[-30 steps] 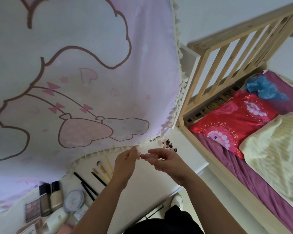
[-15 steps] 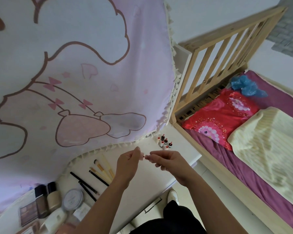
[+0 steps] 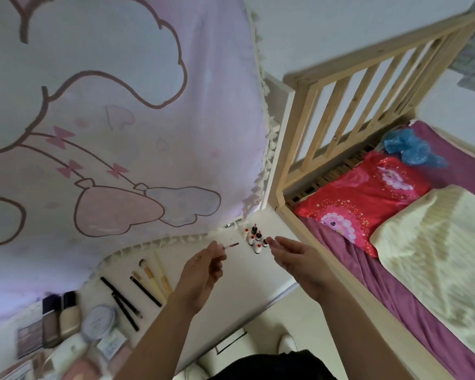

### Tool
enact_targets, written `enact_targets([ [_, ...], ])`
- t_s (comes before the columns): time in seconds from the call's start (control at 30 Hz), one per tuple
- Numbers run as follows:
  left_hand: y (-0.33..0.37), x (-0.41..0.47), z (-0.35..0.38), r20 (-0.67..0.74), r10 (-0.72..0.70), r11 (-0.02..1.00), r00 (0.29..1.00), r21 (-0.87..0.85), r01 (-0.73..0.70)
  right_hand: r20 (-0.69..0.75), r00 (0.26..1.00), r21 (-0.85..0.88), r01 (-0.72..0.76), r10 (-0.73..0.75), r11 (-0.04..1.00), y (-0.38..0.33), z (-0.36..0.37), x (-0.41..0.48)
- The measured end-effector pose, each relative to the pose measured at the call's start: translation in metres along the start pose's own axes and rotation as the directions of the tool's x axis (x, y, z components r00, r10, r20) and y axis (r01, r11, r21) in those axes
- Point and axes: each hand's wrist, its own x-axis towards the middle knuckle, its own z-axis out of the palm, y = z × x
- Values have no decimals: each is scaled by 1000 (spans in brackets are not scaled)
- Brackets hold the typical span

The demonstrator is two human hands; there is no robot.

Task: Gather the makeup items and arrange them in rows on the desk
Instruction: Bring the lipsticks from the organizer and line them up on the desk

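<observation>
My left hand [image 3: 200, 272] pinches a thin applicator wand [image 3: 231, 245] with a red tip, held over the white desk [image 3: 244, 278]. My right hand [image 3: 299, 259] is apart from it to the right and holds a small tube [image 3: 268, 239]; only the tube's dark red end shows at my fingertips. Just beyond both hands, several small lipstick tubes [image 3: 254, 238] stand in a cluster near the desk's far corner. Makeup brushes [image 3: 151, 278] and black pencils [image 3: 121, 303] lie side by side to the left.
Foundation bottles [image 3: 61, 316], a round compact [image 3: 99, 322], an eyeshadow palette [image 3: 29, 335] and other blurred items crowd the desk's left end. A pink printed cloth [image 3: 121, 119] hangs behind the desk. A wooden bed frame [image 3: 340, 111] with a red pillow [image 3: 362, 198] adjoins on the right.
My hands, joined on one small item before, have pulled apart. The wand is now out in my left hand, and my right hand has moved right with the tube.
</observation>
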Motion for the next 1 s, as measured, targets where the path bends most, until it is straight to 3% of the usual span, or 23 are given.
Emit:
enact_targets([
  [0.13, -28, 9, 19, 25, -22, 986, 999, -163, 26, 42, 998, 80, -51, 48, 995, 0, -36, 18],
  [0.27, -66, 16, 40, -47, -21, 980, 999, -199, 11, 13, 991, -94, -132, 134, 987, 7, -70, 36],
  [0.33, -87, 23, 52, -126, -3, 994, 992, -105, -10, 2, 986, -173, -165, 167, 971, 14, -87, 50],
  [0.43, -107, 29, 67, -223, 96, 984, 970, 170, -58, -17, 990, -200, -139, 138, 970, 23, -98, 64],
  [0.63, -154, 69, 88, -430, 203, 865, 880, 499, 44, -18, 999, -522, -43, 39, 852, 65, -119, 110],
  [0.73, -170, 91, 93, -446, 213, 825, 869, 559, 85, -9, 1000, -652, 11, -22, 758, 82, -120, 132],
  [0.83, -177, 108, 98, -439, 231, 800, 868, 593, 87, 35, 999, -681, 47, -31, 731, 89, -113, 148],
  [1.0, -175, 128, 105, -459, 292, 793, 839, 607, 56, 135, 982, -776, 190, -135, 602, 84, -107, 170],
])
